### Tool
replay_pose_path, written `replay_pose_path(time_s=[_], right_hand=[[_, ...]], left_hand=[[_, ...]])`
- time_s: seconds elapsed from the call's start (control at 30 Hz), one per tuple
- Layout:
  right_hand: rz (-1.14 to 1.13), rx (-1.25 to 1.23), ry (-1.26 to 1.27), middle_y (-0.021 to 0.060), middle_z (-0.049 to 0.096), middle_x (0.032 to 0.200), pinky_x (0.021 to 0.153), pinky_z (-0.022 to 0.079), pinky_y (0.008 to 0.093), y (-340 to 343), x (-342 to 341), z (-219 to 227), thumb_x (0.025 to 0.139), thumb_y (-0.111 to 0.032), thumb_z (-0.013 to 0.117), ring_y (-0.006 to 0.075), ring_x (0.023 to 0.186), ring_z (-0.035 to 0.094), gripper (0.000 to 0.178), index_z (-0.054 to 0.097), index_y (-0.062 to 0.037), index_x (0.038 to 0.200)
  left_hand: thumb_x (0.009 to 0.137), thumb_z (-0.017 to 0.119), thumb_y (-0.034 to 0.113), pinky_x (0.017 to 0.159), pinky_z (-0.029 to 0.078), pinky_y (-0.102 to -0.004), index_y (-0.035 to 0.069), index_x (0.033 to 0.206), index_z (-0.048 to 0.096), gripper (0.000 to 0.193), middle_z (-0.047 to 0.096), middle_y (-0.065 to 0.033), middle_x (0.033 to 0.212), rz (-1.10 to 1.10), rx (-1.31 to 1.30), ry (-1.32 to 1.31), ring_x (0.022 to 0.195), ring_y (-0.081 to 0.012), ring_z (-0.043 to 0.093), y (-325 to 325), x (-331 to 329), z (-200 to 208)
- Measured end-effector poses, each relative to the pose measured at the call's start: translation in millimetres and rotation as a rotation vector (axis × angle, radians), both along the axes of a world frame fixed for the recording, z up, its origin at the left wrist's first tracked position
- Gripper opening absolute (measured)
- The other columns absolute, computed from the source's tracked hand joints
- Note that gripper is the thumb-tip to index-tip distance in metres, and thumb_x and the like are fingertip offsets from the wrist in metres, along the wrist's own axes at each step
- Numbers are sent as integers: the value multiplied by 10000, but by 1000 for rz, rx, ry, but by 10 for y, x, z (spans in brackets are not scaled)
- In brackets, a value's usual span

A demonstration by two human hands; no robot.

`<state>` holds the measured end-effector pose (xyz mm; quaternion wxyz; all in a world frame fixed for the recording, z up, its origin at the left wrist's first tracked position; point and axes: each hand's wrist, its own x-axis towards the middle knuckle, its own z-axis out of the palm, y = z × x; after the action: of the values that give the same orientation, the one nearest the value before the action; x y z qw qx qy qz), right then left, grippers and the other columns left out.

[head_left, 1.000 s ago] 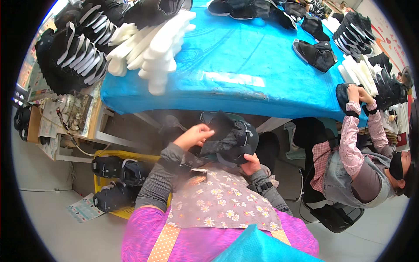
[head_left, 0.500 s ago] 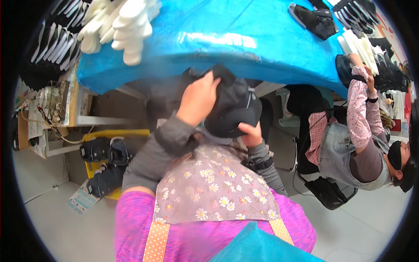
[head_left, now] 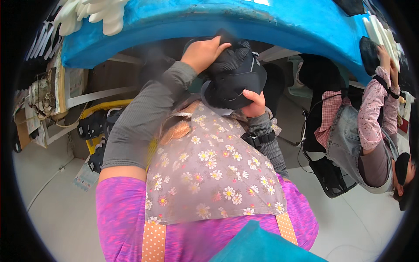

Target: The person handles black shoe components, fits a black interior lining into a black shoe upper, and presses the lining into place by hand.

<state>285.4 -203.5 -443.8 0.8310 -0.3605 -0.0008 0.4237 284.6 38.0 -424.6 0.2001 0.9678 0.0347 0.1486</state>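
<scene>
A black piece of mesh and smooth fabric, which looks like a soft shoe upper (head_left: 238, 83), is held over my lap, just off the table's near edge. My left hand (head_left: 201, 54) pinches a flap at its far end between thumb and fingers. At its near right side my right hand (head_left: 255, 105) grips it, thumb on top and the other fingers hidden underneath. A small light tab shows on its right side. The floral apron (head_left: 218, 161) lies just below the piece.
A blue-covered table (head_left: 183, 26) spans the far side, bearing white foam-like pieces (head_left: 102, 13) at left. A yellow crate (head_left: 92, 146) with black items stands at lower left. At right a co-worker (head_left: 371, 126) sits beside a black chair (head_left: 329, 179), hands on a dark piece.
The view has shifted, with the table now higher in the picture. My left hand has moved farther along the piece and pinches the flap at its far end; my right hand keeps its grip.
</scene>
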Motion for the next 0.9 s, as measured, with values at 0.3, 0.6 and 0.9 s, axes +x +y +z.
replay_pose_path(time_s=[0.3,0.6,0.9], right_hand=[[31,105,131,192,587,1226,1026,427,452,-23,-25,-118,743,-71,553,335,1155,564,540,482,65,1261],[-5,213,128,228,570,1254,1030,420,482,-117,-2,42,733,-141,527,362,1150,564,600,464,91,1282],[27,393,383,244,551,1274,1049,413,483,-8,15,-205,781,-135,508,376,1178,547,561,457,103,1286]], left_hand=[[958,534,388,678,509,-382,-39,1092,598,452,654,-224,804,20,-344,234,758,-327,658,-7,-64,184],[960,524,328,675,457,-474,-29,855,524,372,585,-255,775,103,-348,151,789,-443,564,-371,136,613],[964,508,403,531,494,-460,31,857,530,388,605,-197,638,-59,-115,79,627,-397,611,-135,251,88]])
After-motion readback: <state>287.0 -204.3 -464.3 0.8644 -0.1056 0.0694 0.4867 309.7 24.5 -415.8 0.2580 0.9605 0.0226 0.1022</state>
